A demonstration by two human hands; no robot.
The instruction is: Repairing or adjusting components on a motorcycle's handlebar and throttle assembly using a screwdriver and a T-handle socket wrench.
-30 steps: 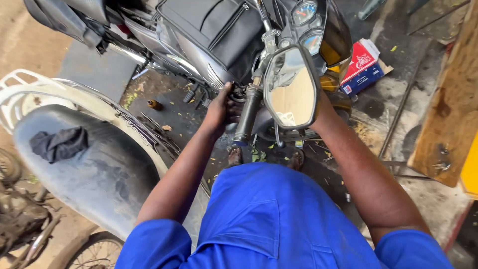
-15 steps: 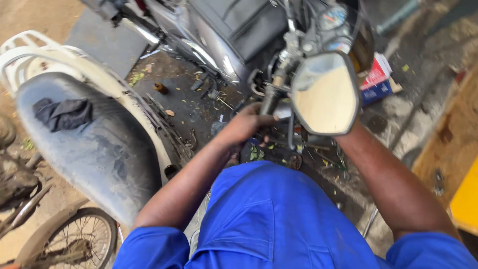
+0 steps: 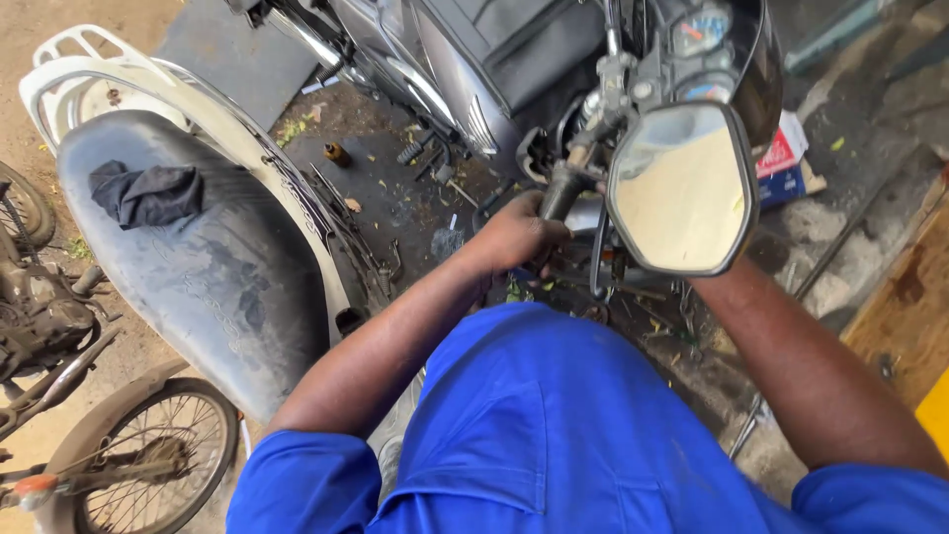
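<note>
A person in blue work clothes looks down at their own two arms reaching into a motorcycle. The left hand [image 3: 516,235] is curled at the lower end of the black handlebar grip [image 3: 559,188], its fingers folded around something there, though whether it is the grip itself or a part behind it cannot be told. The right hand is hidden behind the rear-view mirror [image 3: 680,188], so nothing of its grasp can be seen; only the right forearm [image 3: 791,366] shows, running up from the lower right to the mirror's underside. The mirror is a rounded black-framed pane, facing the camera and reflecting a pale tan blur, standing just right of the grip. Above it sits the motorcycle's instrument cluster [image 3: 700,30], and to the left its silver-grey body with a black seat [image 3: 514,44]. Below the hands, the dark oily ground [image 3: 395,198] is scattered with small parts and leaves. Further left stands a second bike with a worn grey seat [image 3: 208,267], a dark rag [image 3: 148,193] lying on it, and a white rear rack [image 3: 69,59]. A spoked wheel [image 3: 148,455] shows at the bottom left.
</note>
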